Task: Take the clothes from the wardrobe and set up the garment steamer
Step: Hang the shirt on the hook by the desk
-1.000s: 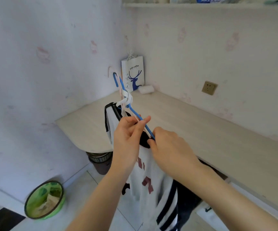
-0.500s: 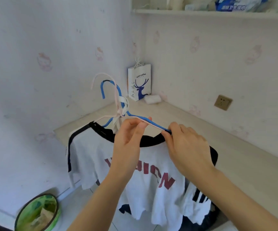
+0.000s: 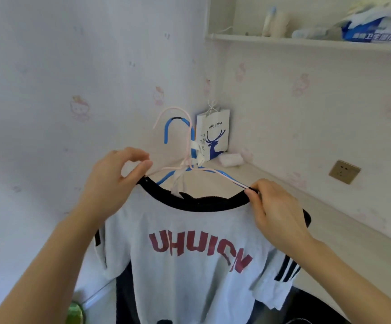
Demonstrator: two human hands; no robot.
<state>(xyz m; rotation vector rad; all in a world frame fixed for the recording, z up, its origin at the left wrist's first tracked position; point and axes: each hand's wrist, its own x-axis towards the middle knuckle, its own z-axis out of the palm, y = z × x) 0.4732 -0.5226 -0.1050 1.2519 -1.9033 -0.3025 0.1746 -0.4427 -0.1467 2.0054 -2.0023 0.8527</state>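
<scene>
1. Fingers: left hand (image 3: 110, 183) thumb and forefinger pinched together on the left end of the black collar (image 3: 199, 202), where the hanger arm enters it; remaining fingers loosely curled above. Right hand (image 3: 276, 213) fingertips clamped on the right end of the collar and the hanger arm there.
2. Task item: white T-shirt (image 3: 190, 253) held up in the air between both hands, front toward the camera, over the desk edge. Two hangers share it, tied at the neck with a white strip: pink hanger (image 3: 173, 112) and blue hanger (image 3: 174, 122).
3. Change vs. 1.0 s ago: the shirt was bunched and turned edge-on with the hands close together; the hands have since drawn apart and risen, so the shirt hangs spread flat and level. Judgement: garment is out of the wardrobe and being squared up; steamer not in view, setup apparently not begun.
4. Writing, left to right: shirt print in red, reads roughly "UHUION", letters distorted; paper bag (image 3: 214, 134) on the desk (image 3: 330, 218) reads "luckin coffee" above a blue deer; package (image 3: 372, 31) on the shelf carries Chinese characters, too blurred to read.
5. Wall socket (image 3: 344, 171) at right, nothing plugged in.
</scene>
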